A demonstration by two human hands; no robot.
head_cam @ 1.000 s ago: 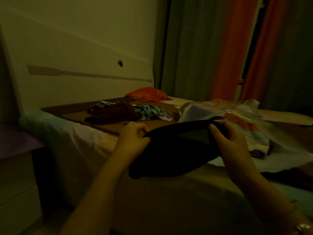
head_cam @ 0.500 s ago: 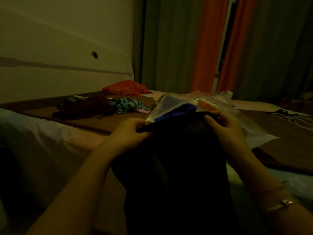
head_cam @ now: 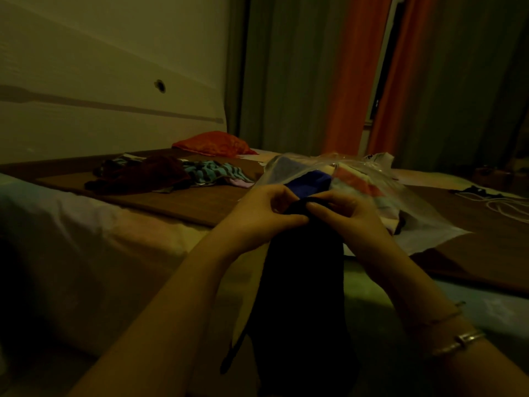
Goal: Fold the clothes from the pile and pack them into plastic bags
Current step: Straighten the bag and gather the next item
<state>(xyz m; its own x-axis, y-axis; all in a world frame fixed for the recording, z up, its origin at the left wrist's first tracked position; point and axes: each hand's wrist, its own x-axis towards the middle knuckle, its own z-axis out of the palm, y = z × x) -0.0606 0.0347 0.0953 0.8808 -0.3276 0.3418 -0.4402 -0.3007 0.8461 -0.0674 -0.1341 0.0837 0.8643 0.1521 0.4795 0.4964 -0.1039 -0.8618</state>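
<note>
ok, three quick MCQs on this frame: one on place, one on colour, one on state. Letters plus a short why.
1. Where is the red cushion?
A. by the headboard at the far end of the bed
B. inside the plastic bag
C. on the floor

2. What colour is the garment the hands hold?
A. white
B. very dark, near black
C. orange

3. How do the hands stand?
A. both flat on the bed
B. one idle
C. both pinching the garment's top edge

Key: 1 A, the red cushion lies by the headboard. 2 B, the garment hangs dark. 3 C, left hand and right hand meet at its top, before the plastic bag.
</note>
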